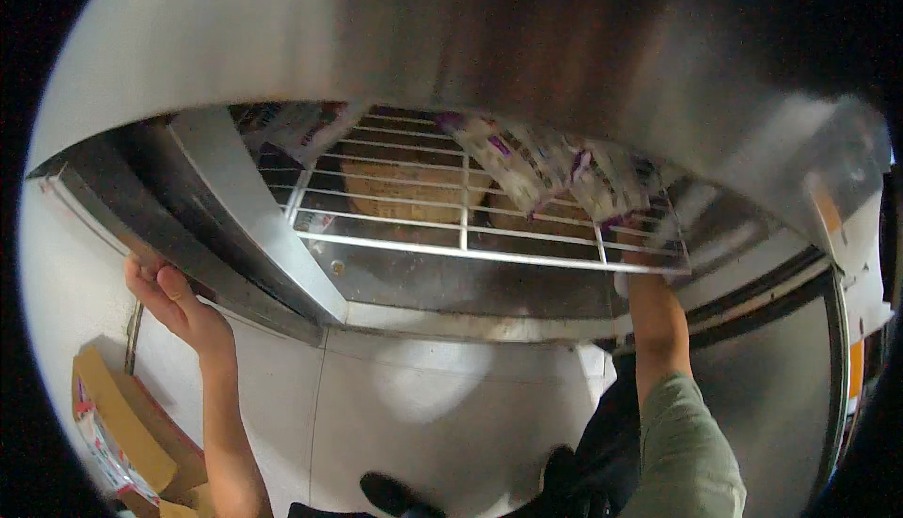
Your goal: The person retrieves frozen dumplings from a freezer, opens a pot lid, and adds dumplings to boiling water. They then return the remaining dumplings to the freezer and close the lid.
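My left hand point(166, 296) touches the edge of a metal door point(240, 306) at the left, its fingers partly hidden behind it. Under a white wire shelf point(462, 222) inside a stainless steel refrigerator cabinet, my right forearm reaches in on the right; the hand itself is mostly hidden, and whether it holds anything does not show. Clear plastic packets with purple marks point(508, 165) lie on the shelf near that arm. Another clear packet point(300, 130) is at the shelf's left. Below the wires, a brown cardboard box point(409, 190) stands on the cabinet floor.
An open cardboard box point(123, 419) with plastic packets sits on the floor at lower left. A second metal door point(769, 377) stands at the right. The steel front point(423, 38) spans the top of the view. Pale floor tiles point(437, 391) and dark shoes show below.
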`<state>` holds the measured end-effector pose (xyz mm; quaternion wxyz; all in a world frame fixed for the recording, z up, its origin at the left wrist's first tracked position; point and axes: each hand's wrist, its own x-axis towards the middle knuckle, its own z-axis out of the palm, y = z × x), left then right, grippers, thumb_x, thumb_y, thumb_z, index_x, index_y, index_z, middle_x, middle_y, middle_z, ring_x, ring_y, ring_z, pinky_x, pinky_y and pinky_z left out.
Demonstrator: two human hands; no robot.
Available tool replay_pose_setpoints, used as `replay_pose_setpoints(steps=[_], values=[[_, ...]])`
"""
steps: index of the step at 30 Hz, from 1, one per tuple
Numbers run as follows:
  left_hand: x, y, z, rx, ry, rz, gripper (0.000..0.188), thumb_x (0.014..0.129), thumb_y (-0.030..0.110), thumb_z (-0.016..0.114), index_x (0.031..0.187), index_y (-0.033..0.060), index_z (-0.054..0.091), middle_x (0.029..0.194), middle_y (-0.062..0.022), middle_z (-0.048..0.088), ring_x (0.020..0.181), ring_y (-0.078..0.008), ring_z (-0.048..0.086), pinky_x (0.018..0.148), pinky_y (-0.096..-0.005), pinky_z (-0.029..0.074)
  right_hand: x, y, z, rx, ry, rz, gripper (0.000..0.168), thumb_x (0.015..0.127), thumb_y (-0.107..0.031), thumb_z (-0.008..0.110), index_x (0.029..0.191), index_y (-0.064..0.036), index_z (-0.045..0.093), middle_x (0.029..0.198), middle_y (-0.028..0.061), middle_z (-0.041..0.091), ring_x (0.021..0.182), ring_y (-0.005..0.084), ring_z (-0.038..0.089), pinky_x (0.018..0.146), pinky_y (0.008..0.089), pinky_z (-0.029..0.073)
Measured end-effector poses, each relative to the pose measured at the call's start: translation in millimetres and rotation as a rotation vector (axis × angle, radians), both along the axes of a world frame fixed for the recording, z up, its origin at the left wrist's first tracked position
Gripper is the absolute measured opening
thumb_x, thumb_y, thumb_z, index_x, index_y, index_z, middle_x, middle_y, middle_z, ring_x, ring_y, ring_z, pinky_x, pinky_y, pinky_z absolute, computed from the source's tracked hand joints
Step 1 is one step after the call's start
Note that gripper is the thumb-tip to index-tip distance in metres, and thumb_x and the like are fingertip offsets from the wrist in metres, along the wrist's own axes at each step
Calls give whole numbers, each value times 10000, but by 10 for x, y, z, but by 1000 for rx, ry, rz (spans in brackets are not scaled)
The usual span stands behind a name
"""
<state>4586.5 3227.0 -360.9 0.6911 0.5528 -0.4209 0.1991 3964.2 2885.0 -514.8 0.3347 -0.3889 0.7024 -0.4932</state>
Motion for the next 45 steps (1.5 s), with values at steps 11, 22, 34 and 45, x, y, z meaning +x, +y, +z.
replay_pose_setpoints(steps=[11, 22, 34, 45], values=[[-130, -209, -20, -72, 37, -5, 517, 1068, 475, 403, 1333, 31, 401, 1185, -63, 484, 1085, -157, 461, 970, -300, 354, 354, 101, 81, -99, -237, 17, 328, 987, -253, 553, 1263, -77, 567, 1250, 105, 616, 1161, 292, 604, 908, 437, 543], [-48, -33, 42, 56, -59, 54, 433, 1091, 354, 405, 1389, 40, 380, 1243, -91, 513, 1075, -169, 490, 958, -299, 383, 276, 462, 229, -116, -523, 46, 292, 985, -226, 566, 1231, -70, 571, 1211, 106, 616, 1135, 285, 607, 906, 422, 549], [151, 89, -120, 116, 43, -13, 456, 1093, 322, 409, 1428, 18, 353, 1286, -111, 512, 1136, -194, 483, 991, -324, 377, 676, 428, 322, -193, -787, 58, 253, 983, -197, 580, 1196, -61, 574, 1170, 107, 615, 1106, 278, 611, 905, 406, 554], [159, 120, -105, 173, 100, 1, 522, 1088, 349, 423, 1467, 9, 310, 1394, -143, 461, 1205, -211, 474, 1010, -324, 389, 866, 500, 220, -174, -939, 59, 218, 981, -170, 592, 1164, -53, 578, 1132, 109, 615, 1080, 271, 615, 903, 391, 559]])
